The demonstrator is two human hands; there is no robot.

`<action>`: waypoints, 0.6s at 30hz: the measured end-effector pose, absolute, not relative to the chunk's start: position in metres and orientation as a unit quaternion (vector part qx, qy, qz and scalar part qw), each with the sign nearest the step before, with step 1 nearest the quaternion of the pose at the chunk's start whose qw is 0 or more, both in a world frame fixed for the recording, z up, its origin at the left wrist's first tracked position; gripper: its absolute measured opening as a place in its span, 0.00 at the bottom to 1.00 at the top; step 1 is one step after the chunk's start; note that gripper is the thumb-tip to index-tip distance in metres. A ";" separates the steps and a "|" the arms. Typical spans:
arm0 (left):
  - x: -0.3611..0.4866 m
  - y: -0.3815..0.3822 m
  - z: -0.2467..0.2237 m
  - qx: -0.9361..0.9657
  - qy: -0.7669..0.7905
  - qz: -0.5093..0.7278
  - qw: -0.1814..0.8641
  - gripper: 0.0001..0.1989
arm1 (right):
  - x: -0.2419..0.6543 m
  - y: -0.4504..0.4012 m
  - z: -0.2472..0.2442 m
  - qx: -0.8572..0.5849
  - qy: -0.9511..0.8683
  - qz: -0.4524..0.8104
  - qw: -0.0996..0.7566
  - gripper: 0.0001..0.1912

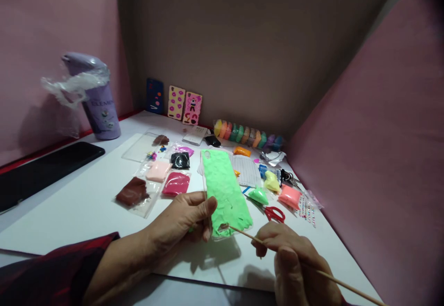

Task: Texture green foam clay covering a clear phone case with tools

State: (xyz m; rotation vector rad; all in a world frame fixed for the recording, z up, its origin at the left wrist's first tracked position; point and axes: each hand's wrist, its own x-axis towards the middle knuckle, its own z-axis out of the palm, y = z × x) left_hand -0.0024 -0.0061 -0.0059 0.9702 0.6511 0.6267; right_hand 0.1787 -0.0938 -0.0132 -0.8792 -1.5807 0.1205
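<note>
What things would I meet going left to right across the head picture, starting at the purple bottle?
Purple bottle → dark blue phone case → cream phone case → pink phone case → green clay-covered phone case → red scissor handles → sheet of gem stickers.

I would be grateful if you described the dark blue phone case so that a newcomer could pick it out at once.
From the tall purple bottle on the left, look right to the three decorated cases standing at the back wall. The dark blue case is the leftmost, nearest the bottle; its neighbours are cream and pink.
</note>
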 end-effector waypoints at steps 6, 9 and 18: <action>-0.002 -0.006 -0.007 0.457 0.291 0.294 0.787 0.19 | 0.175 -0.094 -0.015 -0.369 -0.666 0.061 0.645 0.10; -0.001 -0.007 -0.007 0.456 0.300 0.305 0.780 0.19 | 0.175 -0.093 -0.017 -0.351 -0.642 0.077 0.677 0.11; -0.003 0.004 -0.001 0.403 0.332 0.389 0.759 0.19 | 0.211 -0.051 -0.019 -0.476 -0.680 -0.034 0.557 0.08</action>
